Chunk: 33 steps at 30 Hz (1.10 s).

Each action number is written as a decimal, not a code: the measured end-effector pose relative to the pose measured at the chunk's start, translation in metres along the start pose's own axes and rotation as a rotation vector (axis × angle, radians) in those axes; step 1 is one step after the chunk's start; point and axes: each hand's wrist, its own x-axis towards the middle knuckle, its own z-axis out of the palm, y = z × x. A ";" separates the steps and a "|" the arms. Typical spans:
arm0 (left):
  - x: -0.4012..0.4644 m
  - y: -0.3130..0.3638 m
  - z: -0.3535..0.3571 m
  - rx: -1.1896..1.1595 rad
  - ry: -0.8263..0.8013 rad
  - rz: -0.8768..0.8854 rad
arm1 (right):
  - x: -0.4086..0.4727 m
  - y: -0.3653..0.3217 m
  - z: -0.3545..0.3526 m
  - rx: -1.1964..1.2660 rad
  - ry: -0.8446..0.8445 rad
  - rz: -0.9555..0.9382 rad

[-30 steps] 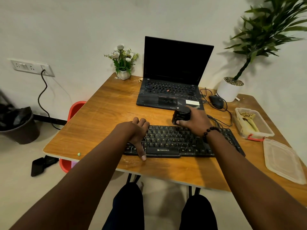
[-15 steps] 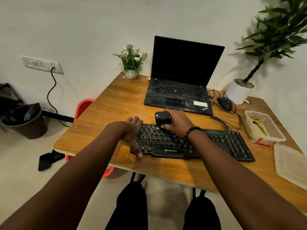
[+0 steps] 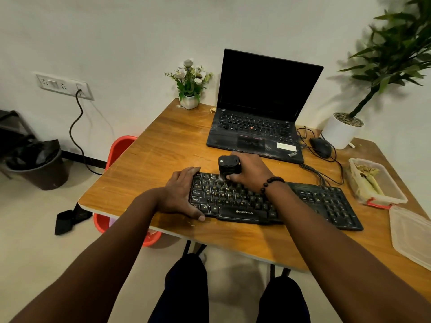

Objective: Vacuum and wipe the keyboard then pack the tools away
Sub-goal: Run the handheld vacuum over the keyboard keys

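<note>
A black keyboard (image 3: 314, 203) lies along the near edge of the wooden table (image 3: 163, 155). My right hand (image 3: 250, 170) grips a small black mini vacuum (image 3: 228, 166) that stands on the keyboard's upper-left keys. My left hand (image 3: 180, 194) clasps the keyboard's left end, thumb on the front edge and fingers over the top corner. At the right, a clear plastic box (image 3: 375, 183) with red clips holds a yellowish cloth. Its lid (image 3: 412, 234) lies beside it near the table's right edge.
An open black laptop (image 3: 261, 108) stands behind the keyboard, with a black mouse (image 3: 320, 146) and cables to its right. A small flower pot (image 3: 190, 86) and a large potted plant (image 3: 345, 131) sit at the back. A red bucket (image 3: 121, 148) and a dark bin (image 3: 39, 164) stand on the floor at the left.
My right hand has slid the mini vacuum leftwards along the keyboard's top rows, from its middle to its upper-left keys. My left hand stays on the keyboard's left end.
</note>
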 end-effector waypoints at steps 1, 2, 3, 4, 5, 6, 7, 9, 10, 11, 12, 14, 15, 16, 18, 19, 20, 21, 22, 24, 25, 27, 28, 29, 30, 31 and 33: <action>0.000 -0.002 0.002 -0.021 0.024 0.005 | 0.001 -0.001 -0.001 -0.027 0.028 0.002; 0.000 -0.003 0.004 -0.032 0.031 0.007 | 0.001 -0.002 -0.003 -0.001 0.043 0.004; 0.000 -0.003 0.004 -0.035 0.031 0.008 | 0.001 -0.002 -0.005 0.059 0.040 0.004; 0.001 -0.003 0.004 -0.035 0.031 0.007 | 0.001 -0.003 -0.006 0.085 0.019 0.000; 0.002 -0.003 0.004 -0.036 0.030 0.006 | 0.001 -0.004 -0.006 0.080 -0.011 -0.009; 0.002 -0.003 0.003 -0.037 0.029 0.007 | 0.000 -0.004 -0.004 0.033 -0.038 -0.017; 0.001 -0.003 0.003 -0.038 0.030 0.009 | 0.001 -0.004 -0.002 0.002 -0.046 -0.014; 0.001 -0.003 0.004 -0.036 0.038 0.016 | 0.001 -0.004 -0.002 -0.035 0.021 0.010; 0.000 -0.003 0.004 -0.033 0.042 0.019 | 0.000 -0.003 -0.003 0.003 0.044 0.016; -0.001 -0.003 0.004 -0.032 0.043 0.021 | -0.001 -0.002 -0.005 0.074 0.057 0.022; -0.001 -0.003 0.004 -0.034 0.042 0.022 | -0.003 -0.002 -0.007 0.129 0.052 0.026; -0.001 -0.002 0.003 -0.038 0.038 0.022 | -0.005 -0.001 -0.006 0.102 0.003 0.013; -0.002 -0.002 0.003 -0.038 0.037 0.024 | -0.004 0.000 -0.004 0.047 -0.007 0.015; -0.002 -0.001 0.003 -0.038 0.038 0.026 | -0.003 0.000 -0.003 -0.004 0.015 0.023; -0.003 0.000 0.003 -0.041 0.043 0.022 | -0.002 0.000 -0.004 0.004 0.064 0.042; -0.004 0.000 0.004 -0.040 0.050 0.018 | -0.002 0.000 -0.005 0.068 0.069 0.044; -0.004 0.001 0.004 -0.037 0.059 0.012 | -0.003 -0.001 -0.004 0.126 0.061 0.043; -0.004 0.002 0.004 -0.035 0.068 0.009 | -0.004 -0.003 -0.002 0.153 0.038 0.039; -0.004 0.002 0.004 -0.036 0.072 0.007 | -0.004 -0.003 0.000 0.125 0.020 0.028; -0.004 0.001 0.005 -0.036 0.075 0.006 | -0.002 -0.004 0.003 0.026 0.031 0.023; -0.003 0.001 0.005 -0.036 0.077 0.005 | -0.001 -0.005 0.003 -0.012 0.055 0.023; -0.004 0.000 0.005 -0.038 0.082 0.007 | 0.000 -0.007 0.001 0.044 0.068 0.010; -0.004 0.000 0.006 -0.039 0.084 0.008 | 0.000 -0.009 0.000 0.085 0.057 -0.002; -0.004 0.000 0.006 -0.040 0.085 0.009 | 0.000 -0.010 0.001 0.096 0.037 -0.013; -0.004 0.000 0.006 -0.041 0.088 0.010 | -0.001 -0.011 0.003 0.067 0.014 -0.021; -0.003 0.000 0.006 -0.043 0.092 0.011 | 0.000 -0.010 0.006 0.036 -0.003 -0.017; -0.003 -0.001 0.007 -0.050 0.105 0.010 | 0.003 -0.012 0.006 -0.011 0.008 0.000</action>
